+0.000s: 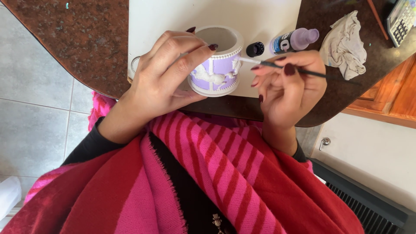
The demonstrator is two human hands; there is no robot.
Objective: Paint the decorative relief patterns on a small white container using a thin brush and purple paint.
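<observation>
My left hand grips a small round white pot with lilac panels and raised white horse figures, tilted with its open mouth facing away. My right hand holds a thin dark paintbrush like a pen; its pale tip touches the pot's right side near the beaded rim. Both hands hover over a white sheet on a brown speckled table.
A lilac paint bottle lies on its side by its black cap. A crumpled stained rag rests to the right, a calculator at the far right corner. A red and pink striped shawl covers my lap.
</observation>
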